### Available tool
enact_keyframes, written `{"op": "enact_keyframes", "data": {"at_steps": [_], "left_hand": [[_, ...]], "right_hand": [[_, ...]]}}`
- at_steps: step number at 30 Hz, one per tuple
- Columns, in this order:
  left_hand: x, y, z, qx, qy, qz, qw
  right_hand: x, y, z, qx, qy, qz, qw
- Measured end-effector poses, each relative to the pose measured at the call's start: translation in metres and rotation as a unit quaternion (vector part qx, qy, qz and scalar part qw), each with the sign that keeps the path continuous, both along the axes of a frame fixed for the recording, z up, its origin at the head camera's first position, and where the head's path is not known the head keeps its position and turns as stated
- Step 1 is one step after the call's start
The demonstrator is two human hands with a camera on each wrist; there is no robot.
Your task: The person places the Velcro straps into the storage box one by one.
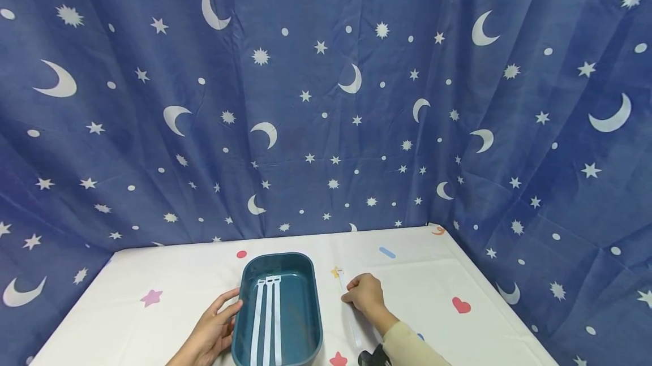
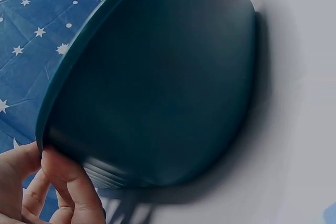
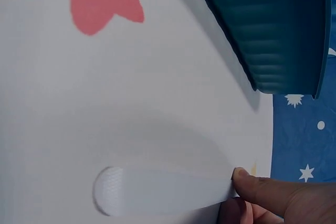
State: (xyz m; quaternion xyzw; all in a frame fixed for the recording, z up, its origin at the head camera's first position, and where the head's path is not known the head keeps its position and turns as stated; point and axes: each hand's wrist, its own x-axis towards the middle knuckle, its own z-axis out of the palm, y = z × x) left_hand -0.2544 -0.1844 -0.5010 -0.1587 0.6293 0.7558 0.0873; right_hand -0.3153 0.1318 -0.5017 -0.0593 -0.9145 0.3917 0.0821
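A dark teal plastic tub (image 1: 300, 321) stands on the table, and three white straps (image 1: 267, 321) lie lengthwise side by side in it, their slotted ends at the far side. My left hand (image 1: 211, 326) grips the tub's left rim; in the left wrist view its thumb and fingers (image 2: 68, 177) pinch the edge. To the right of the tub, my right hand (image 1: 365, 293) pinches another white strap (image 1: 352, 321) between thumb and fingertips, close over the table. The right wrist view shows this strap's rounded end (image 3: 109, 190) with a textured patch, pointing away from the fingers (image 3: 268, 190).
A white tablecloth (image 1: 417, 304) with printed coloured shapes covers the table. Behind and beside it hangs a blue curtain (image 1: 305, 128) with moons and stars. A black device (image 1: 374, 356) sits at the right wrist by the sleeve (image 1: 412, 346).
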Motion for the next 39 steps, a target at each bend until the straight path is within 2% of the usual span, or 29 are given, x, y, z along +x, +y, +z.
{"op": "enact_keyframes", "data": {"at_steps": [7, 22, 39], "left_hand": [[0.0006, 0.0001, -0.0004, 0.0, 0.004, 0.001, 1.0], [0.0003, 0.0012, -0.0006, -0.001, 0.001, 0.01, 1.0], [0.001, -0.0006, -0.0018, 0.004, 0.007, -0.002, 1.0]], "right_hand": [[0.001, -0.0001, -0.0009, 0.0, 0.004, 0.009, 1.0], [-0.0028, 0.0011, 0.0028, -0.015, -0.017, 0.023, 0.999], [-0.0087, 0.0046, 0.0004, -0.038, -0.044, 0.042, 0.997]]}}
